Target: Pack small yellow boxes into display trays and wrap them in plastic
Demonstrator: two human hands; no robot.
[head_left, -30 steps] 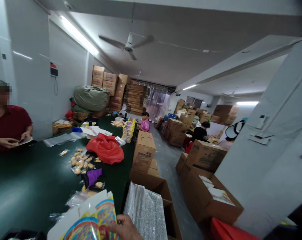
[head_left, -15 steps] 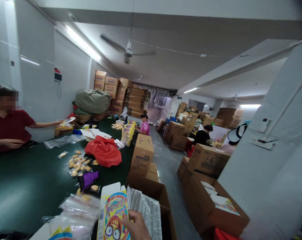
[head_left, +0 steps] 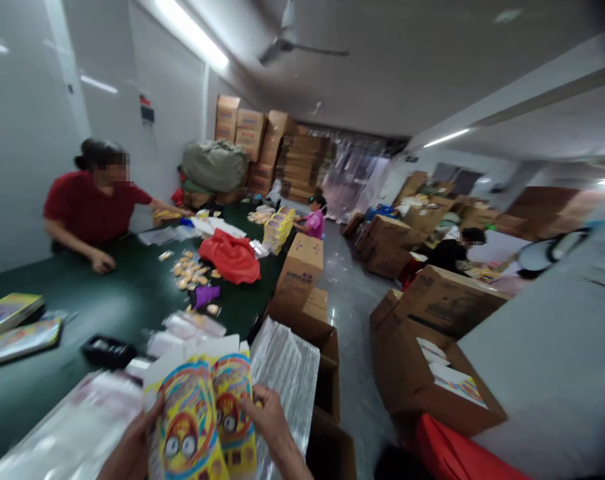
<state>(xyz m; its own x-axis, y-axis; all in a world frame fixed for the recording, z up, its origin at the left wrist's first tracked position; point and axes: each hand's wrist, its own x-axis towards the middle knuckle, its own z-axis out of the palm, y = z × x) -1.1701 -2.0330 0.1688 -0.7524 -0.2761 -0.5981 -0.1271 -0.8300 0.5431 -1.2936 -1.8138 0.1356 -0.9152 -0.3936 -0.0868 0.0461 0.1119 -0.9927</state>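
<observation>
I can't make out a word from here: the lettering on the 2 held packs (head_left: 188,410), tall carton (head_left: 300,263) and stacked boxes (head_left: 249,139) blurs.

A crumpled red sheet (head_left: 231,256) lies on the dark green, glossy worktop (head_left: 132,287), near a purple-and-black cloth item (head_left: 207,295) and a loose cluster of small, tan, clear-wrapped pieces (head_left: 189,269). A person in a dark red shirt (head_left: 92,203) is positioned along the far left edge. Against the rear wall, a bulging grey-green sack (head_left: 216,165) sits beside stacked brown cardboard cartons (head_left: 251,123). Overhead hangs a ceiling fan (head_left: 286,41). Right of the grey floor aisle (head_left: 349,313), an open brown carton (head_left: 402,380) contains white, partly colour-printed items (head_left: 457,385).
</observation>
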